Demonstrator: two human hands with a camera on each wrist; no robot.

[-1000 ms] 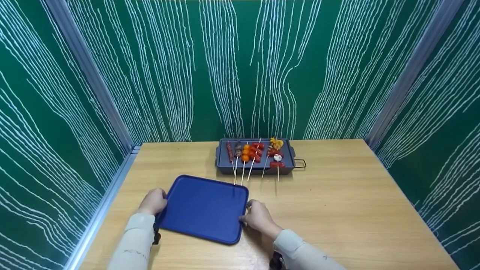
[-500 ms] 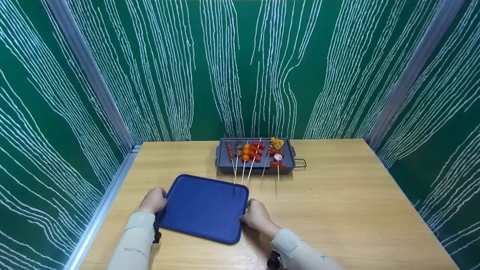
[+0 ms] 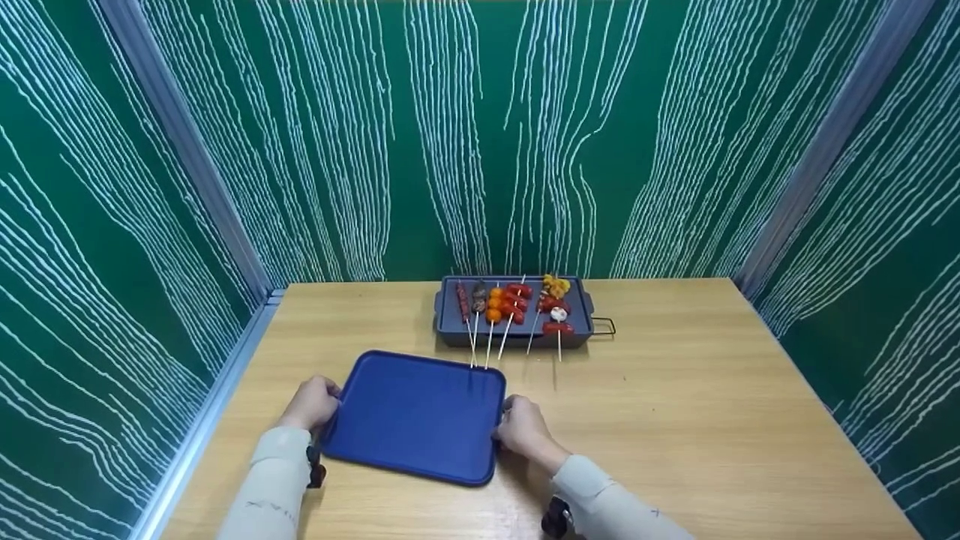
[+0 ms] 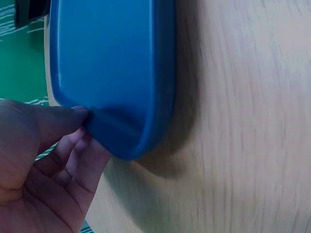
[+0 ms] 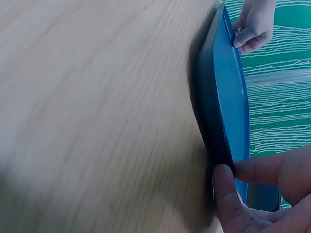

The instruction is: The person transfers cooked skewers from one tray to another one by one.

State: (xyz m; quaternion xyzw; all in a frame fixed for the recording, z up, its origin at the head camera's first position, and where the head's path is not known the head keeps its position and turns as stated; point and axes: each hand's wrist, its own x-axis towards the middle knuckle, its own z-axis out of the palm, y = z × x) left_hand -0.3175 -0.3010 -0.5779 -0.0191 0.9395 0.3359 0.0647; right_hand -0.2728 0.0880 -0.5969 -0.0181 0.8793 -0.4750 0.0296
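Left hand and right hand steady a blue rectangular tray; probably a positioning step.
Head: it lies between them, just before the grill bearing food skewers. Left wrist: thumb and fingers pinch one side rim. Right wrist: likewise, opposite; the next move calls for matched, level grips.

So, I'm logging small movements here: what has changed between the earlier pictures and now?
The blue tray has shifted slightly to the right, the left hand and right hand moving with it. Nothing was taken hold of or let go: both grip its edges throughout. The grill and skewers stayed put.
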